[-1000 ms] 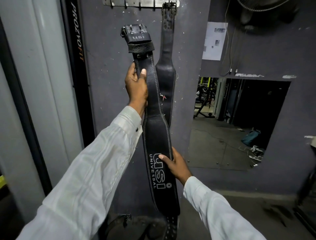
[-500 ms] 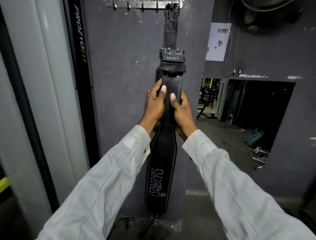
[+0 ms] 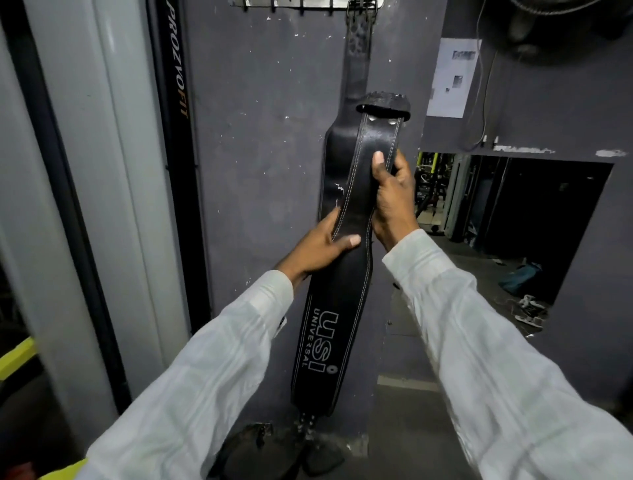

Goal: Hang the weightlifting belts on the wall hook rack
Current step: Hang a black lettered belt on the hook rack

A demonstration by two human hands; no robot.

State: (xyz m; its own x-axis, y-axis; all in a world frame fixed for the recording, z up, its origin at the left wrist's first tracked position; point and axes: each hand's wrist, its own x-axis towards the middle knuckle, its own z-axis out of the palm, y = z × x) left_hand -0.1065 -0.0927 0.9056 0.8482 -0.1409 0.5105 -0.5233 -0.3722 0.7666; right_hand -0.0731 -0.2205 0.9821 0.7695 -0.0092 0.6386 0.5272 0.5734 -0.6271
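I hold a black leather belt marked "USI UNIVERSAL" upright in front of the grey wall. My right hand grips its narrow upper strap just below the loop end. My left hand clasps the left edge a little lower. Behind it a second black belt hangs by its buckle from the metal hook rack at the top edge. The held belt's top end sits well below the rack's hooks.
More dark belts or straps lie on the floor at the wall's foot. A black "PROZVOFIT" post and grey column stand to the left. To the right, a mirror and a paper notice are on the wall.
The belt's buckle end has folded over away from me, so the top looks shorter. My left hand slid lower on the belt; my right hand stayed near the top. The camera moved closer.
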